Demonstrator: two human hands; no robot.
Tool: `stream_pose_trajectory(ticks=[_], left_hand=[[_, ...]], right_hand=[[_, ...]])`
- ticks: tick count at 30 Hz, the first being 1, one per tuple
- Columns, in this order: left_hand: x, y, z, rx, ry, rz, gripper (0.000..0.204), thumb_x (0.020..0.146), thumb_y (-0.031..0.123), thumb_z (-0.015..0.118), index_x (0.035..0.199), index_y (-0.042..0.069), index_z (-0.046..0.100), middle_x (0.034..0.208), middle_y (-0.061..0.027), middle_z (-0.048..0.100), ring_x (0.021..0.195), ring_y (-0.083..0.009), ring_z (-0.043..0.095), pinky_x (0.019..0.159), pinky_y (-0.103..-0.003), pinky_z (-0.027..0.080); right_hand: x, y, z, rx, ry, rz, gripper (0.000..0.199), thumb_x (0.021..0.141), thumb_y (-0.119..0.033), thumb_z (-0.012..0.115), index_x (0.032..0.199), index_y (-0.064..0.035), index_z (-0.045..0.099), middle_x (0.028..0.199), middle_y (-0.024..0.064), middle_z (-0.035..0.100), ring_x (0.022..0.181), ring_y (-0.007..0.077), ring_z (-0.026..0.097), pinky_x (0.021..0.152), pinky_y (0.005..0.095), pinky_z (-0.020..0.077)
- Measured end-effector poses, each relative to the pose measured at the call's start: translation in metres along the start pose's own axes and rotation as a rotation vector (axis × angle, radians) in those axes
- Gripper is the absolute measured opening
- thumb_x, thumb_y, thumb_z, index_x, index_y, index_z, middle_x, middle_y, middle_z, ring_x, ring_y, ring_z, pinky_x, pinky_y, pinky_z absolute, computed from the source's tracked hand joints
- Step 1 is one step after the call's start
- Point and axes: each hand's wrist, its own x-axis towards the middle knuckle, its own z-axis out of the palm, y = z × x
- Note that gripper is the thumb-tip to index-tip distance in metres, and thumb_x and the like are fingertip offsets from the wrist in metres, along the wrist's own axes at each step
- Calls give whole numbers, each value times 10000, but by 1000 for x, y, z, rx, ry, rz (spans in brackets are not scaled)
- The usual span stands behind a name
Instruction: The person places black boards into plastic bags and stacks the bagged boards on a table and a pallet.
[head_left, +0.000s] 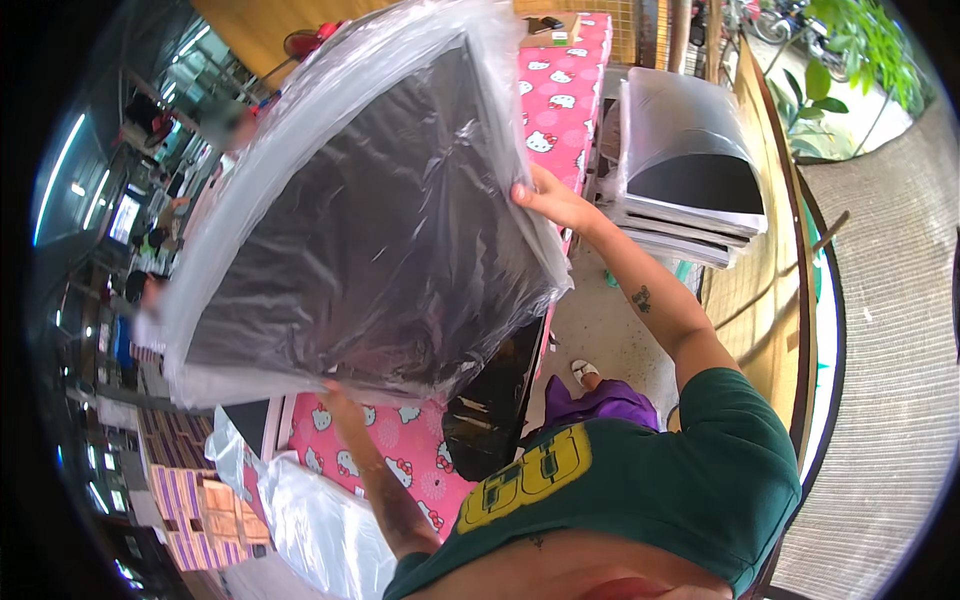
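Near the person, loose clear bags [320, 530] lie at the worktop's edge. The left hand [340, 400] grips the lower edge of a flat black panel [370, 240] in a clear plastic bag [250, 170], and the right hand [550, 200] clasps its right edge, holding it tilted above the pink patterned worktop [400, 450]. The bagging looks nearly done; next it needs steady, level carrying. Farther right sits a stack of bagged panels [690, 180].
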Motion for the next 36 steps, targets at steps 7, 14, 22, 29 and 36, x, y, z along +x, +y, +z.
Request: stream_pose_trajectory(ticks=[7, 14, 22, 29, 36], left_hand=[[-11, 81, 76, -305, 259, -240, 708, 809, 478, 657, 1124, -127, 467, 1147, -196, 510, 985, -243, 549, 832, -345, 477], [44, 146, 126, -289, 123, -362, 654, 786, 435, 697, 1081, -120, 518, 1048, -178, 578, 875, -233, 588, 756, -333, 509], [207, 251, 298, 13, -321, -24, 531, 829, 374, 666, 1091, -80, 577, 1053, -121, 603, 927, -191, 587, 794, -291, 466], [241, 354, 556, 79, -718, 280, 411, 837, 339, 667, 991, -41, 638, 884, -45, 625, 757, -113, 563, 680, -251, 449], [231, 371, 767, 170, -994, 555, 419, 794, 423, 678, 907, 19, 685, 776, 3, 633, 701, -82, 563, 638, -255, 446]], right_hand=[[18, 49, 30, 116, 366, -191, 687, 855, -464, 596, 1306, 20, 410, 1177, 138, 542, 1112, 216, 489, 947, 350, 369], [30, 54, -27, 29, 577, 92, 694, 850, -555, 543, 1211, 35, 487, 1010, 161, 613, 975, 224, 562, 879, 346, 409], [17, 51, -163, 73, 755, 186, 757, 890, -547, 466, 1382, 1, 291, 1459, 146, 126, 1342, 292, 179, 1077, 381, 215], [7, 104, -328, 267, 1178, -8, 784, 840, -556, 553, 1353, -15, 311, 1308, 208, 386, 1227, 277, 376, 1012, 387, 316], [-45, 148, -391, 614, 1553, -84, 731, 860, -471, 573, 1384, -70, 258, 1326, 114, 382, 1220, 230, 373, 1018, 369, 298]])
